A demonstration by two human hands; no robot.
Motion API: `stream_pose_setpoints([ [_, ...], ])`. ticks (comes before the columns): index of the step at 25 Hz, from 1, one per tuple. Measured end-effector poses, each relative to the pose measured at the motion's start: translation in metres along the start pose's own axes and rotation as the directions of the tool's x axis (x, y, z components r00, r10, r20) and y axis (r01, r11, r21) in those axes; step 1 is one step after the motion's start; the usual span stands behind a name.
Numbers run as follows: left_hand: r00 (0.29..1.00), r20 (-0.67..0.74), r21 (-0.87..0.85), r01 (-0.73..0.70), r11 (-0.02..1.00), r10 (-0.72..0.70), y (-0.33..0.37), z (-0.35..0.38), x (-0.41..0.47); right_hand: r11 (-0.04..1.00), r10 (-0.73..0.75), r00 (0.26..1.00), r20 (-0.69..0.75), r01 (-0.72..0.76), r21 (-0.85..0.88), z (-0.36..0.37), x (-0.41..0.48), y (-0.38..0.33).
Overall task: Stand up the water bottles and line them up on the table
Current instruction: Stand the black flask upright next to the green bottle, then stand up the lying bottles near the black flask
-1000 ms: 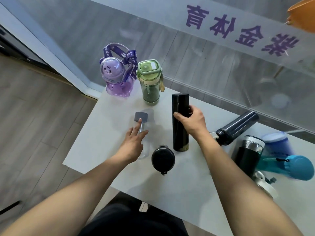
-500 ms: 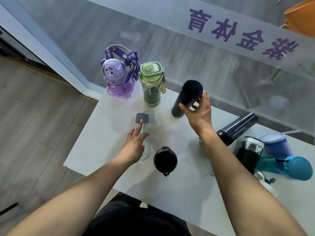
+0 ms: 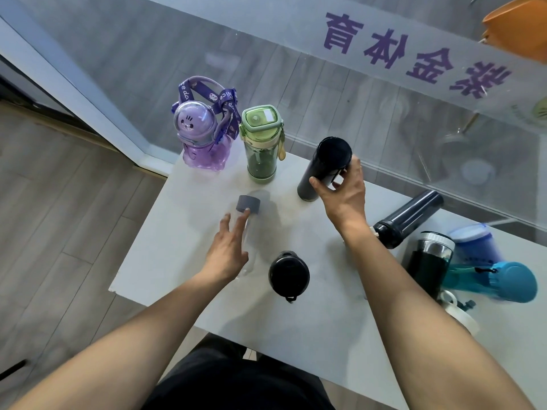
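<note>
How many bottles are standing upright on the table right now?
5: purple bottle and green bottle at the back, the tall black flask in the right hand, the round black one in front, the steel-rimmed one at right. Others may be hidden.

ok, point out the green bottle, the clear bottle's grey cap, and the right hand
green bottle (image 3: 262, 161): head view, on its translucent body
grey cap (image 3: 248, 204): head view, on the cap's side
right hand (image 3: 344, 196): head view, on the back of the hand

A white tabletop (image 3: 310, 329) carries an upright purple bottle (image 3: 201, 137), green bottle (image 3: 260, 143), two black flasks (image 3: 321, 170) (image 3: 288, 275), a lying clear bottle (image 3: 247, 226) and a toppled cluster (image 3: 444, 247) at right.
</note>
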State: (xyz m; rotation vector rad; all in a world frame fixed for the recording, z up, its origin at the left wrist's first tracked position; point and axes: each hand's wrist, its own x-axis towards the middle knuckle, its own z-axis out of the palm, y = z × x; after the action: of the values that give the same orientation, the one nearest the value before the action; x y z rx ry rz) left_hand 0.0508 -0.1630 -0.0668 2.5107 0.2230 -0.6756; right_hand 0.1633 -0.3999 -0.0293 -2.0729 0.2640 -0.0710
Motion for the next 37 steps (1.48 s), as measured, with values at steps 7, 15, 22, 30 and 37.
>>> stream_pose_setpoints([
  [7, 1.0, -0.02, -0.143, 0.016, 0.99, -0.019, -0.012, -0.013, -0.001, 0.983, 0.157, 0.987, -0.033, -0.16, -0.095, -0.023, -0.037, 0.001],
  [15, 0.926, -0.173, -0.288, -0.374, 0.882, 0.336, 0.033, -0.056, -0.01, 0.995, 0.098, 0.995, -0.029, -0.099, -0.013, -0.042, -0.094, -0.045],
  [22, 0.754, -0.127, -0.174, -0.657, 0.733, 0.645, 0.098, -0.078, -0.025, 0.983, 0.056, 0.998, -0.032, -0.049, 0.179, -0.064, -0.112, -0.09],
  [30, 0.664, -0.16, -0.169, -0.748, 0.642, 0.731, 0.164, -0.059, -0.04, 0.978, 0.105, 0.994, 0.032, -0.109, 0.177, -0.107, -0.124, -0.067],
  [37, 0.801, -0.201, -0.122, -0.592, 0.796, 0.565, 0.193, -0.019, -0.054, 0.978, 0.186, 0.981, 0.062, -0.179, -0.103, -0.167, -0.093, 0.014],
])
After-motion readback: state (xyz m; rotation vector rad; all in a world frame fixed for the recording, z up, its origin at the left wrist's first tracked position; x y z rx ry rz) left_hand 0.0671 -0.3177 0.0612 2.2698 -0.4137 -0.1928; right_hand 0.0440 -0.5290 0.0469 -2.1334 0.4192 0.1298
